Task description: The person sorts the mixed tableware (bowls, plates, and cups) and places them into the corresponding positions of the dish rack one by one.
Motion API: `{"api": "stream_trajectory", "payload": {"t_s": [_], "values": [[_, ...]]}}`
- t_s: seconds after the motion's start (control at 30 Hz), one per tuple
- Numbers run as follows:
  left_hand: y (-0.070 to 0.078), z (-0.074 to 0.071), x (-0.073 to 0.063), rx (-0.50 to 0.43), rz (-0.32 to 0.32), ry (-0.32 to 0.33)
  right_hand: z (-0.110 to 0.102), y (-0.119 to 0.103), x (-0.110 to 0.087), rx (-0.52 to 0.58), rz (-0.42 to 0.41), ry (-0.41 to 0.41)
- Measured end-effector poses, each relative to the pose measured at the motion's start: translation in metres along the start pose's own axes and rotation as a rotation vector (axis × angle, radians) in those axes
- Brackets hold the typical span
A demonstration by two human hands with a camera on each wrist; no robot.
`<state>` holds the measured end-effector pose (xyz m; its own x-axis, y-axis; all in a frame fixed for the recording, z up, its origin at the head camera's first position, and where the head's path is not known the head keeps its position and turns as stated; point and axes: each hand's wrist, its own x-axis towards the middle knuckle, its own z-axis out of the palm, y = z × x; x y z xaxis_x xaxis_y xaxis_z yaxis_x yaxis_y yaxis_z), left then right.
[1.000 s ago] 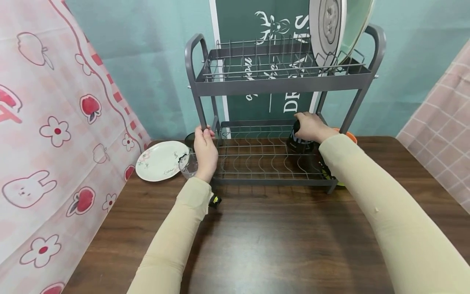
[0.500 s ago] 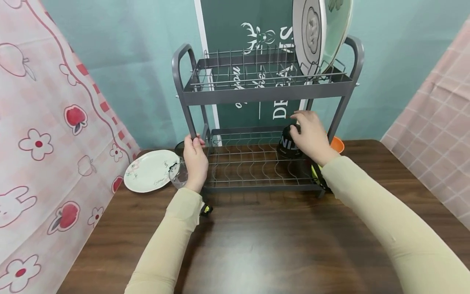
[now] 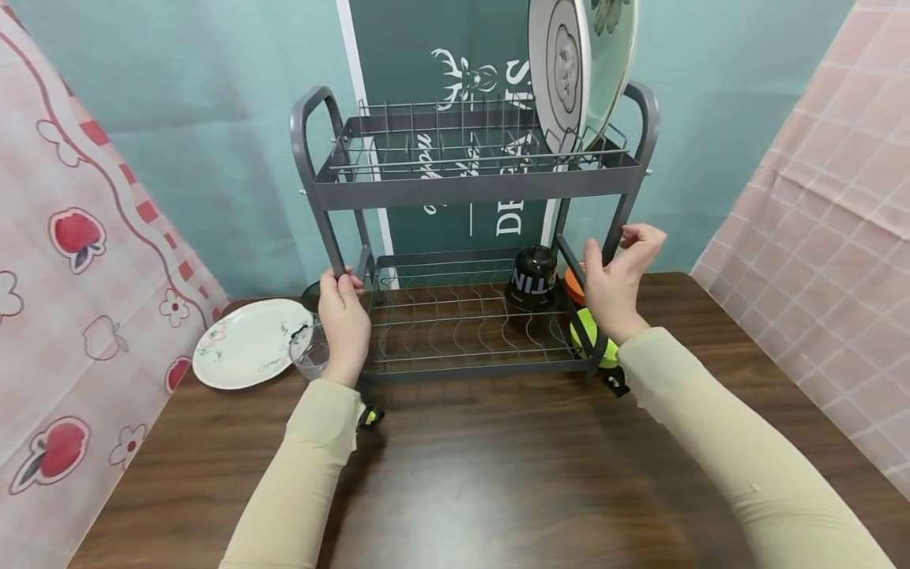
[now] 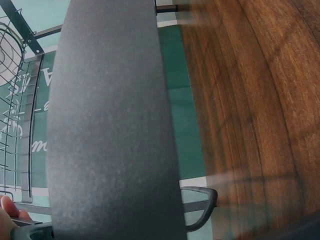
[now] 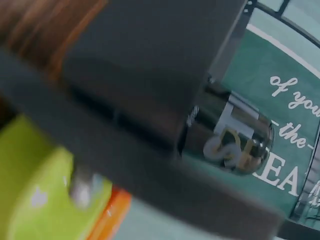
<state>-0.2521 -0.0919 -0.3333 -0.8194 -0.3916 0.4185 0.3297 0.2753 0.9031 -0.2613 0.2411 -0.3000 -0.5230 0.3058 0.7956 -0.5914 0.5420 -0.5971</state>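
Note:
My left hand [image 3: 344, 320] grips the left front post of the grey two-tier dish rack [image 3: 469, 187]; in the left wrist view only some fingertips [image 4: 9, 207] show at the lower left. Upside down on the lower wire shelf, at its right end, stands a black cup [image 3: 532, 278] with pale lettering. My right hand [image 3: 617, 280] is just outside the right front post, holding nothing, its thumb apart from the bent fingers. The right wrist view shows the cup [image 5: 227, 131] beyond the dark rack frame.
Two plates [image 3: 560, 75] stand upright on the upper tier's right. Left of the rack lie an oval white plate [image 3: 249, 344] and a clear glass bowl [image 3: 308, 353]. Green [image 3: 588, 336] and orange bowls [image 3: 574, 286] sit behind the right side. Curtains enclose the table [image 3: 455, 474].
My right hand has let go of the black cup and moved right, out past the right post. The left hand keeps its grip on the post. The head view has swung rightward.

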Motion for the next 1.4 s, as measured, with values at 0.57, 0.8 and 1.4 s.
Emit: {"api": "stream_trajectory", "payload": {"t_s": [0.57, 0.8, 1.4], "values": [[0.002, -0.026, -0.015, -0.067, -0.012, -0.037, 0.007, 0.013, -0.014, 0.592, 0.354, -0.217], [0.003, -0.035, -0.016, -0.092, -0.029, -0.101, 0.016, 0.016, -0.016, 0.639, 0.338, -0.160], [0.012, -0.096, -0.001, -0.096, 0.020, -0.040, 0.007, 0.021, 0.001, 0.636, 0.348, -0.094]]}}
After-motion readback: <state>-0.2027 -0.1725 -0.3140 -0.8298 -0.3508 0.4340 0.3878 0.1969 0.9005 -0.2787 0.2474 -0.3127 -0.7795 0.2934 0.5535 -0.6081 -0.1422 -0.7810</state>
